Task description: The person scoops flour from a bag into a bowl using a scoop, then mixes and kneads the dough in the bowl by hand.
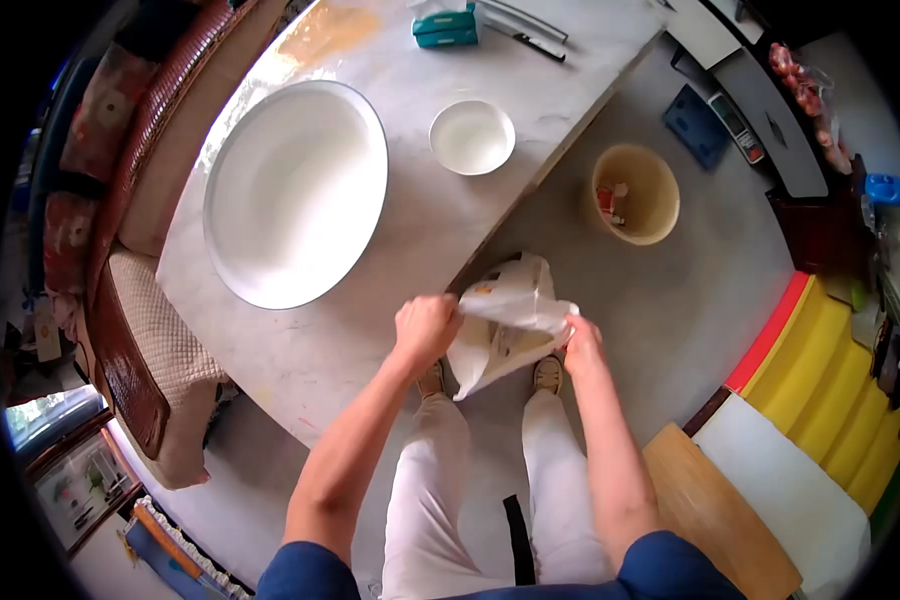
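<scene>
Between my hands hangs a white bag (pixel 510 300) with some printing on it, its mouth spread apart toward me. My left hand (pixel 428 328) is closed on the left side of the bag's rim, close to the table edge. On the opposite side, my right hand (pixel 582 340) pinches the rim. What lies deep inside the bag is hard to make out. A large white basin (pixel 298 195) stands on the table left of the bag, and a small white bowl (pixel 472 137) sits beyond it.
The pale table (pixel 410 235) has its edge beside the bag. A teal tissue box (pixel 445 27) and a knife (pixel 538 46) lie at its far end. A beige bin (pixel 638 195) with scraps stands on the floor. A couch (pixel 165 300) is at left, a wooden board (pixel 720 510) at right.
</scene>
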